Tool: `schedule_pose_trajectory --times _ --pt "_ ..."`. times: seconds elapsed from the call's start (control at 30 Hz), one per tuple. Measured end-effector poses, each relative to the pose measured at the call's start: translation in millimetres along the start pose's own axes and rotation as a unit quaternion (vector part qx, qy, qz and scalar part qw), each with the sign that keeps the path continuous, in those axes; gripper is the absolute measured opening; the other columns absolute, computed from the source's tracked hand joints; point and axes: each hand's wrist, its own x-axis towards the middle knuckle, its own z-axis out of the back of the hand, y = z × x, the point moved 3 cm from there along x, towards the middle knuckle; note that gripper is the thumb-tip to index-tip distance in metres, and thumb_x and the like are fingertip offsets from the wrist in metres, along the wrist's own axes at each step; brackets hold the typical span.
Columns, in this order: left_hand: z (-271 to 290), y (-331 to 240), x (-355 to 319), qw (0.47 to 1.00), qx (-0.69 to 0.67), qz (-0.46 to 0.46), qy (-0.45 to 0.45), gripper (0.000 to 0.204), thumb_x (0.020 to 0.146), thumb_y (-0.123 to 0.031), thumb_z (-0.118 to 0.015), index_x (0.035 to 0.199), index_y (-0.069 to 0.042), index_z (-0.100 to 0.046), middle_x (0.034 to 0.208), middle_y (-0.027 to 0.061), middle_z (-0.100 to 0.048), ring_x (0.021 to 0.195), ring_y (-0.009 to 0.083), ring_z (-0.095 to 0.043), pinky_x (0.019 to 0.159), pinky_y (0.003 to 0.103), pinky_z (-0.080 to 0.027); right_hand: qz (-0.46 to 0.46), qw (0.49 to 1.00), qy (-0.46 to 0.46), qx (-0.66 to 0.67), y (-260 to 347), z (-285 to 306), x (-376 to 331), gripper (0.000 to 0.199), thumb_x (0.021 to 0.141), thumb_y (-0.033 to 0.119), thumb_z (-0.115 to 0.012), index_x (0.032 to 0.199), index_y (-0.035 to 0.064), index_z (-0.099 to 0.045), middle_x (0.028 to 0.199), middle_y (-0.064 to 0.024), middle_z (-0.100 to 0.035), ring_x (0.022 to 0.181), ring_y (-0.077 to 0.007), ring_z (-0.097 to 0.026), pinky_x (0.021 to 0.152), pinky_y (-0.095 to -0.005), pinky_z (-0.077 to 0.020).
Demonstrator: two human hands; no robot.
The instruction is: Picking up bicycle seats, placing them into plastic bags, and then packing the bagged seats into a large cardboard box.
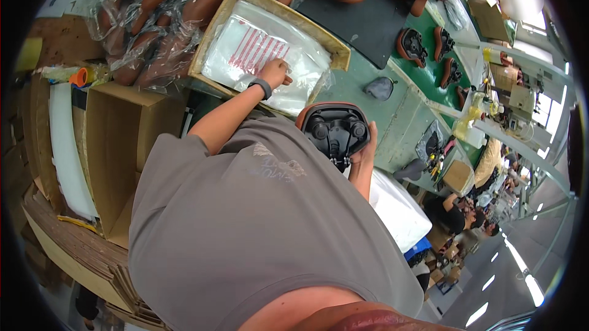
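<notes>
Brown-rimmed, rounded black plastic shell point(334, 133): clamped in our right hand point(364, 148), just outside tan cardboard tray point(341, 58) | our left hand point(275, 73): over clear plastic bags point(254, 47) inside; pinch unclear

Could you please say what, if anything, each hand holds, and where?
The right hand grips the bicycle saddle by its right-side edge. The left hand is at the plastic bags; whether it grips one cannot be told.
</notes>
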Motion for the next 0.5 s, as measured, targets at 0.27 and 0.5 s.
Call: schedule_pose_trajectory --times 0.27,0.5 --pt "78.9 -48.9 -74.8 0.898 0.29 -0.315 -0.104 0.028 0.107 -0.026 -0.075 0.116 -0.001 -0.083 0.102 0.0127 -0.078 0.09 0.0293 -0.075 0.082 0.039 -0.057 -0.044 0.932 0.037 -0.357 -29.5 -19.6 -77.8 0.1 0.072 0.016 -0.093 0.161 0.0005 -0.049 0.136 -0.0153 -0.073 0.118 -0.0256 -0.075 0.1 -0.0413 -0.0604" --pt "62.7 -111.0 -159.9 0.825 0.428 -0.369 0.003 0.024 0.105 -0.019 -0.071 0.123 -0.005 -0.08 0.109 0.0194 -0.076 0.102 0.0414 -0.072 0.087 0.046 -0.057 -0.027 0.971 0.199 -0.129 -22.7 -128.7 -15.7 0.089 0.08 0.011 -0.092 0.156 -0.0084 -0.049 0.136 -0.0373 -0.07 0.117 -0.0422 -0.077 0.101 -0.0454 -0.0679"
